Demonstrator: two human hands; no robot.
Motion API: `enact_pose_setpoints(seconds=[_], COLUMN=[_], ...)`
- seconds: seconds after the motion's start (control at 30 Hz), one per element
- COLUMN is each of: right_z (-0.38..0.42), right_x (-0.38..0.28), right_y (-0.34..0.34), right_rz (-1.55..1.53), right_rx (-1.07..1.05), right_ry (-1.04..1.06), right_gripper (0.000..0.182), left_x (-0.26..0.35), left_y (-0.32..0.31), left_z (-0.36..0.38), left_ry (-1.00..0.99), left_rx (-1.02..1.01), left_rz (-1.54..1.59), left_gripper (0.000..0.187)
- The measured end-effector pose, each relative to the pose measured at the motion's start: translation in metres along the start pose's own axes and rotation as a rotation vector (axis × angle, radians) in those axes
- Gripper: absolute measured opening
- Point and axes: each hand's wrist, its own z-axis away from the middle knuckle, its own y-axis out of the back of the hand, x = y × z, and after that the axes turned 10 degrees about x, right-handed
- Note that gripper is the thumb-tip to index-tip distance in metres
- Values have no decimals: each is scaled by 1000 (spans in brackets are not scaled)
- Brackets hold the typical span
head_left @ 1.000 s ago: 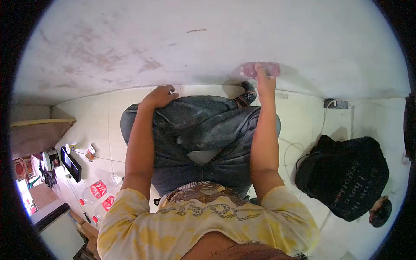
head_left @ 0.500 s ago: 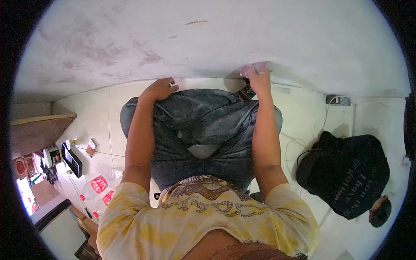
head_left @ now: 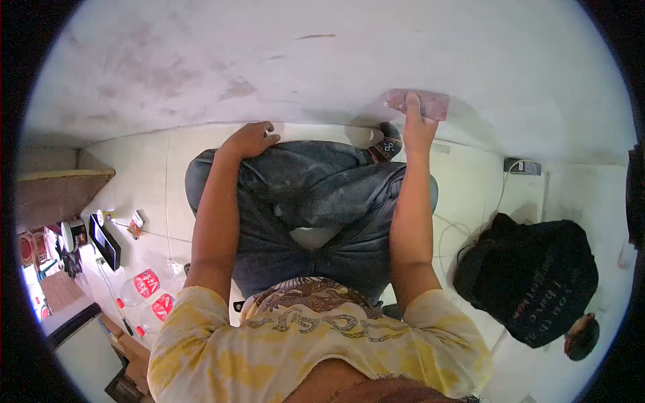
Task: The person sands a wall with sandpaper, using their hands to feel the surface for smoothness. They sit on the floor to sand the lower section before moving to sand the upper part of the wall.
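Note:
My right hand (head_left: 418,124) grips a reddish, flat rectangular piece of sandpaper (head_left: 435,106), thumb on its face, against the lower part of the white wall (head_left: 349,67). The other fingers are mostly hidden behind the sheet. My left hand (head_left: 251,140) rests by my left knee, close to the foot of the wall, its fingers loosely bent and the thumb apart from them, with nothing in it. Dark smudges and scuffs mark the wall's left half.
Black cloth with printed letters (head_left: 531,275) lies on the floor at right, near a power strip (head_left: 523,166) and its white cable. To the left are plastic bottles with red labels (head_left: 144,285), a dark framed panel (head_left: 105,242) and a brown wooden ledge (head_left: 60,191).
My right hand has slid to the right along the wall with the sandpaper, which now shows more of its face. My left hand has stayed at the knee. The view has shifted slightly.

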Motion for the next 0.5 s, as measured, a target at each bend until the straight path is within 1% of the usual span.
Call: enact_pose_setpoints(seconds=[0.03,0.07,0.13,0.17,0.2,0.23,0.27,0.33,0.4,0.47,0.5], right_z=[1,1,-6,-5,-3,2,5,1,0,3,3], right_x=[-6,1,43,93,73,32,10,24,33,33,35], right_y=[-2,4,20,26,20,8,-1,-7,-6,3,3], right_rz=[-84,147,606,649,524,401,278,276,328,429,503], right_rx=[-54,-106,-207,-121,-107,-95,-87,100,67,-171,-131], right_ry=[-27,-80,-170,269,215,161,108,196,154,-5,136], right_gripper=[16,18,25,24,26,28,29,26,24,22,19], left_x=[2,-2,-12,-12,-12,-12,-9,-1,-5,-8,-7], left_y=[2,-2,-8,-7,-6,-8,-7,-1,-5,-7,-5], left_z=[4,3,-5,-6,-7,-8,-6,-1,-2,-2,-3], left_ry=[13,-1,-36,-31,-27,-22,-4,33,13,-7,-18], left_rx=[-13,-2,33,32,30,28,17,1,28,34,32], left_rz=[6,-3,-22,-17,-13,-4,-9,-16,-12,-20,-30], left_gripper=[52,53,54,54,53,53,53,52,52,52,51])
